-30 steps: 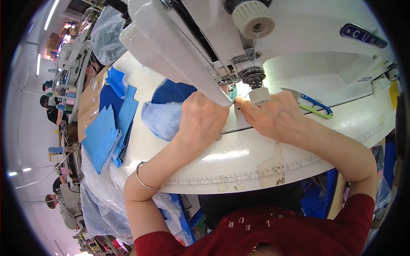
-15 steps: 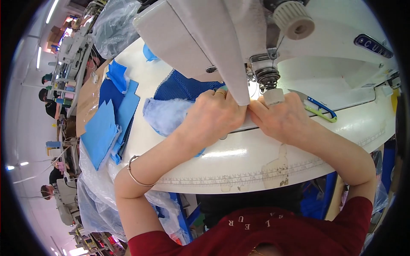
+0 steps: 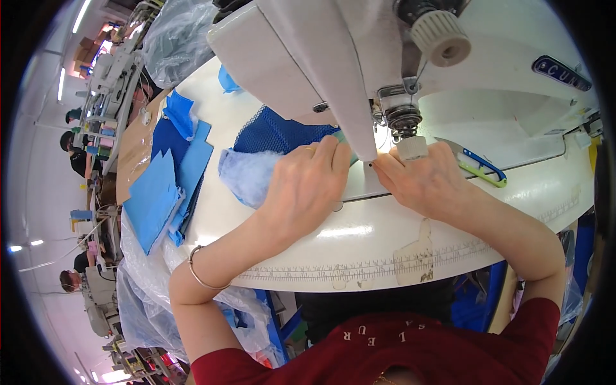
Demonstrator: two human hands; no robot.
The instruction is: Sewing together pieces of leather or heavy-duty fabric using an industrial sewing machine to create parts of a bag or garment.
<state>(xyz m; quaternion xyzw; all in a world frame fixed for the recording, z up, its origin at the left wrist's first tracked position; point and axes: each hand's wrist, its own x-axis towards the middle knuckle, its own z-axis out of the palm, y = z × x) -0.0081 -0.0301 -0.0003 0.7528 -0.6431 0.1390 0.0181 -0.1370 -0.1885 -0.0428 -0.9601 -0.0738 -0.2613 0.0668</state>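
Note:
A white sewing machine (image 3: 359, 83) stands over the table, its needle area lit behind the head. Left of it lies a dark blue mesh fabric (image 3: 276, 128) with a pale blue fluffy piece (image 3: 250, 172) against its near edge. My left hand (image 3: 305, 186) is closed at the right end of this fabric, fingers together; their tips are partly hidden. Beside the needle area, my right hand (image 3: 427, 176) pinches with thumb and forefinger; what sits between them is hidden. Thread snips (image 3: 478, 163) with blue and green handles lie right of that hand.
Cut blue fabric pieces (image 3: 154, 199) are stacked on the left of the white table (image 3: 359, 244), whose front edge carries a printed ruler. Clear plastic sheeting (image 3: 144, 308) hangs at the left. Farther left, people work at other machines.
My left hand has drawn back to the left, away from the needle area, opening a gap between my hands. The right hand has stayed almost in place. The snips have not moved.

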